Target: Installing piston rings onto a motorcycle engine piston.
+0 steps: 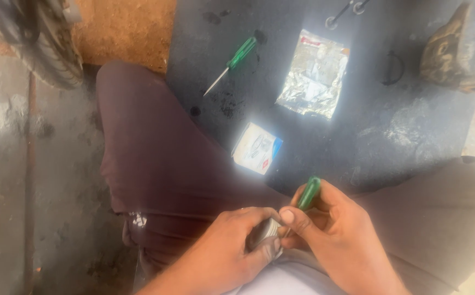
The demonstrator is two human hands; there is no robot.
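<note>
Dark mat (pixel 412 131), right hand (pixel 335 229) gripping green-handled tool (pixel 309 192), left hand (pixel 237 246) clutching half-hidden metal part (pixel 264 232)

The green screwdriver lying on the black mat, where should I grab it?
Grab the green screwdriver by its thick green handle, at the upper right end, coming down from above. It lies flat on the black mat with its thin metal tip pointing lower left, so keep away from that end.

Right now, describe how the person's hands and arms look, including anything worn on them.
Both hands, left and right, are bare: no gloves, rings or watch show. The forearms are bare too, with no sleeves in view. The right thumbnail is short.
</note>
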